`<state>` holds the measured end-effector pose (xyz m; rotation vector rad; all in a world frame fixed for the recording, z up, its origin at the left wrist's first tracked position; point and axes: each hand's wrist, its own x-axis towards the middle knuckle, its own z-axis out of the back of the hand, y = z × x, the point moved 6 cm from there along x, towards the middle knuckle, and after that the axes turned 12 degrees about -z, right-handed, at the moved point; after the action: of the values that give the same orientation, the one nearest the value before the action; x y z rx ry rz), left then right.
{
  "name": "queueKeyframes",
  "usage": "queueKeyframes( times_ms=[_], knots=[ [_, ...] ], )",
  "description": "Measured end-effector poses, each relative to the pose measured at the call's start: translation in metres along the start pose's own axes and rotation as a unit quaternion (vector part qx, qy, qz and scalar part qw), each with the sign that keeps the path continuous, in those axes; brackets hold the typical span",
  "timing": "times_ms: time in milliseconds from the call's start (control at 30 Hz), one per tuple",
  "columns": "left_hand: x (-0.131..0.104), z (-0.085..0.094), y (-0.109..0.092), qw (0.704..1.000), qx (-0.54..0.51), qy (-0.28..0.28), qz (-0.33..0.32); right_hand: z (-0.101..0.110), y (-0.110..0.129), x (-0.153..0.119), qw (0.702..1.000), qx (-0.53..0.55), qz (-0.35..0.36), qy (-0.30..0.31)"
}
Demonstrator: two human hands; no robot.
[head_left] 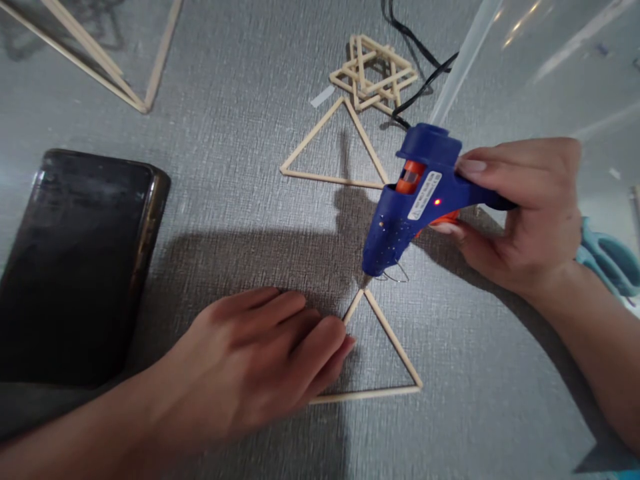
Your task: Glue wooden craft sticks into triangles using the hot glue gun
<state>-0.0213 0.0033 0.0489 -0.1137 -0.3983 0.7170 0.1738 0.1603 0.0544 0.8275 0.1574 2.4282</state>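
Observation:
My right hand is wrapped round the handle of a blue hot glue gun with an orange trigger and a lit red light. Its nozzle points down at the top corner of a triangle of thin wooden sticks, where two stick ends nearly meet. My left hand is closed, its fingertips on the triangle's left stick. The fingers hide most of that stick and the lower left corner. Just beyond lies a second stick triangle, partly behind the glue gun.
Small star-shaped stick frames lie farther back, beside a black cord. A phone rests at left, and a larger stick frame stands behind it. Light blue scissors lie at right, near a clear plastic sheet or container.

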Motion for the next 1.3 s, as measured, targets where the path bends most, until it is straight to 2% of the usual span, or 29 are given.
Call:
queueKeyframes(
  times_ms=[167,300,633,967,1167,1300],
  knots=[
    [0.000,0.001,0.000,1.000,-0.003,0.001,-0.001,0.000,-0.006,-0.001,1.000,0.017,-0.021,0.011],
    [0.000,0.001,0.001,1.000,-0.001,-0.003,0.002,0.000,-0.010,-0.002,0.999,0.035,-0.007,0.002],
    [-0.003,0.002,0.001,1.000,0.001,0.012,-0.004,0.004,-0.003,-0.002,0.998,0.057,-0.018,-0.016],
    [-0.003,-0.002,0.001,1.000,0.000,0.007,-0.006,0.011,-0.010,-0.007,0.995,0.069,0.031,-0.058],
    [-0.004,-0.001,0.001,1.000,0.005,0.011,-0.004,0.010,-0.010,-0.006,0.997,0.050,-0.015,-0.054],
    [-0.002,0.001,0.001,1.000,0.006,0.015,-0.002,0.010,-0.008,-0.006,0.996,0.058,0.003,-0.062]
  ],
)
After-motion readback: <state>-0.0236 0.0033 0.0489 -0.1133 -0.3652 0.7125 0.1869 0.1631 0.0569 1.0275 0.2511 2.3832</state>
